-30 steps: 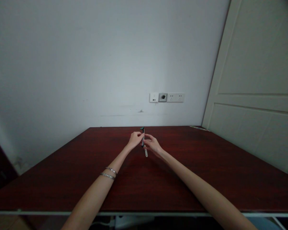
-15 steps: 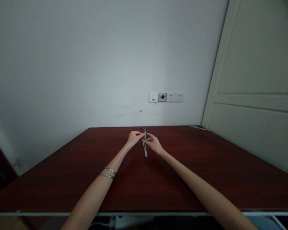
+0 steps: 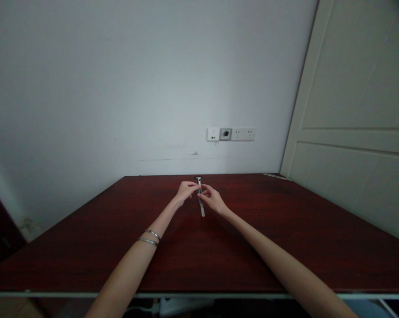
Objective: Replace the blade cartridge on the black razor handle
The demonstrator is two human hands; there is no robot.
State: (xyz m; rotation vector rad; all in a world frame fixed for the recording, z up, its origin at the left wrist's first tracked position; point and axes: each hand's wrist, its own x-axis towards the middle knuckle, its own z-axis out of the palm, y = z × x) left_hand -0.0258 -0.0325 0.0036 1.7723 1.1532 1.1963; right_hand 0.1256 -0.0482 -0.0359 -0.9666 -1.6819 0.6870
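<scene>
- We are seeing the razor (image 3: pixel 199 180) just below the frame's centre.
- With the left hand (image 3: pixel 186 190) we are pinching its handle (image 3: pixel 199 182); the right hand (image 3: pixel 213 198) is touching it, gripping or not we cannot tell.
- We are judging it light and stiff, so we are preferring the handle, avoiding the head (image 3: pixel 198 178).
</scene>
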